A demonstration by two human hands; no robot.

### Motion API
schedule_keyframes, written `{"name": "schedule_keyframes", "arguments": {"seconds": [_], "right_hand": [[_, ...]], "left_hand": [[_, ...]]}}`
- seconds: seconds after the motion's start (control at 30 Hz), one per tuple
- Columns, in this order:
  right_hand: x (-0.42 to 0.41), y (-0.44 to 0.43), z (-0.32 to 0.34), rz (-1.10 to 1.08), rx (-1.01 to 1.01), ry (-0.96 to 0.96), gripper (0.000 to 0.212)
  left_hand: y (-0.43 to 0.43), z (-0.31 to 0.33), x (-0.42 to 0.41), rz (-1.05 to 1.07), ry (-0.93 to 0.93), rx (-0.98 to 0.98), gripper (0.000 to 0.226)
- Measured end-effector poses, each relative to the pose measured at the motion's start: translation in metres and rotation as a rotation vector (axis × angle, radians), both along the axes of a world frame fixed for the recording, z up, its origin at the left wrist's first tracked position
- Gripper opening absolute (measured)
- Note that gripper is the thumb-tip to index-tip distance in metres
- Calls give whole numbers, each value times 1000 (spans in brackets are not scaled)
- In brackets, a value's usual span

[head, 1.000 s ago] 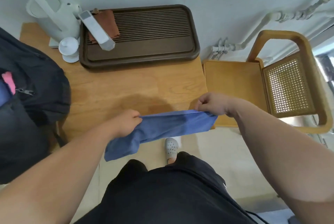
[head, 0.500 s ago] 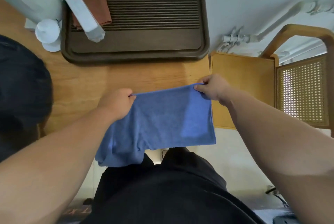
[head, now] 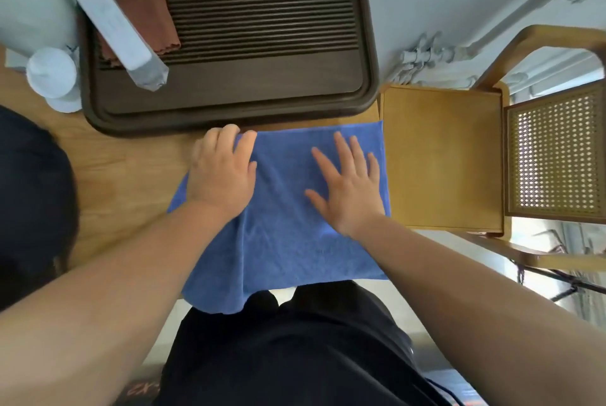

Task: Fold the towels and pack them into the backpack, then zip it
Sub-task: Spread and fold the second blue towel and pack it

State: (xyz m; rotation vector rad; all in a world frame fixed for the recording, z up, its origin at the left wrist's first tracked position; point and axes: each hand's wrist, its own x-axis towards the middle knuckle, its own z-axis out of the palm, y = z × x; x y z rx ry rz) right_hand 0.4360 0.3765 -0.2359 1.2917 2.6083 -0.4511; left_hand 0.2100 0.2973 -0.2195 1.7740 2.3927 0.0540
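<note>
Two hands rest on one blue towel (head: 295,235).

Right hand (head: 347,186): flat, palm down, fingers straight and spread on the towel's right half; the grip is fully open and holds nothing.

Left hand (head: 223,173): lies on the towel's left edge, knuckles up, fingers bent down at the far left corner, thumb on top of the cloth. Whether this grip pinches the corner or only presses it cannot be told.

Towel: centre of the frame, spread on the table (head: 131,176). Its far edge lies just below the tray, its right edge follows the table's right edge, and its near part hangs off the table toward the person's lap.

Backpack (head: 29,202): dark mass at the left edge of the frame, apart from the towel.

Tray (head: 360,45): dark brown, slatted, upper centre; it carries a brown cloth (head: 144,12) with a long pale bar (head: 121,35) lying over it.

White appliance (head: 26,5): upper left corner.

Wooden chair (head: 442,156): right of the frame, just beside the table.
</note>
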Motion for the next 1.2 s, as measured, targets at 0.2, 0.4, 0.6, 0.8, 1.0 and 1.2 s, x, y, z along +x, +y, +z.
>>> {"name": "schedule_keyframes", "arguments": {"seconds": [0.2,0.4,0.6,0.8,1.0,1.2], "right_hand": [[-2,-12,-15,131,-137,-206,94],[2,-4,-8,201,-132,-262,93],[-7,-9,3,167,-95,-310,95],[-35,-45,27,358,16,-166,77],[-65,-85,30,366,-277,-353,80],[-70,-82,33,316,-392,-409,77]], "left_hand": [[-75,3,1,488,-114,-56,58],[-146,8,-23,904,-405,-197,57],[-171,10,-7,910,-536,-248,22],[-163,10,-18,1021,-812,-82,11],[-146,41,-40,1010,-1090,81,14],[-146,67,-59,815,-1497,-48,10]]}}
